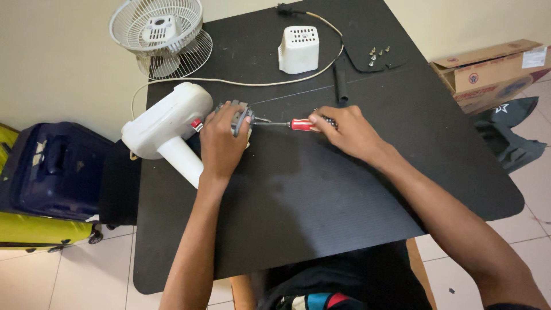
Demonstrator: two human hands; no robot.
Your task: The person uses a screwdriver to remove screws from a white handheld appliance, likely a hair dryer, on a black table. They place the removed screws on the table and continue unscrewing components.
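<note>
White fan grille (158,31); motor cover (299,49); loose screws (379,54) — cardboard box (493,72); blue suitcase (49,169).

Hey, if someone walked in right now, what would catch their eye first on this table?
Probably the two hands at the table's middle: the left hand grips a grey motor part on the white fan body, while the right hand drives a red-handled screwdriver into it. Next, the white fan grille at the far left corner.

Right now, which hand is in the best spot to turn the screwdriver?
The right hand. Its fingers already wrap the handle of the red screwdriver, whose tip points into the grey motor part. The left hand is busy gripping that part against the white fan body.
</note>
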